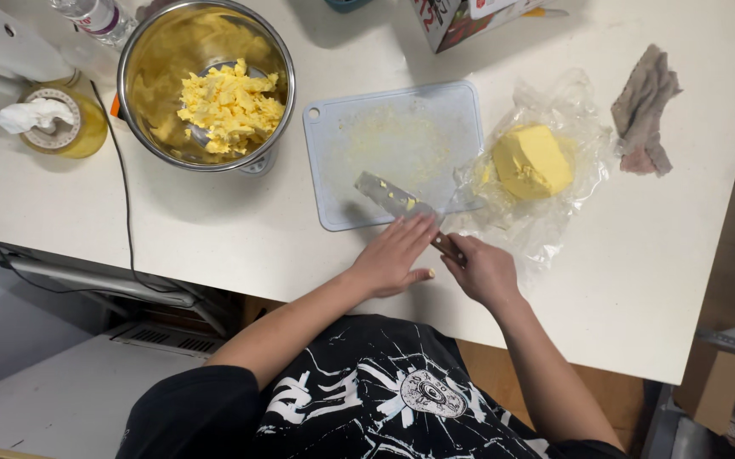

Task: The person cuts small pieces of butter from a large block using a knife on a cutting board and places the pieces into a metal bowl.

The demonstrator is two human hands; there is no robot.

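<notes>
Fingers (456,246) of the right hand (482,270) clamp the knife (397,202) handle while left hand (393,255) fingers, extended together, wipe its buttery blade, risking a cut.

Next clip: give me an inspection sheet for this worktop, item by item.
Surface: white table, smears on the blue cutting board.
Job's things: knife across the board's near edge; butter block on clear wrap; steel bowl of butter pieces.
Clutter: grey rag, yellow jar, bottle, carton.
Hands: right hand grips the handle; left hand fingers rest on the blade.
Cables: black cord over the table edge.
Surroundings: white appliance, left.
</notes>
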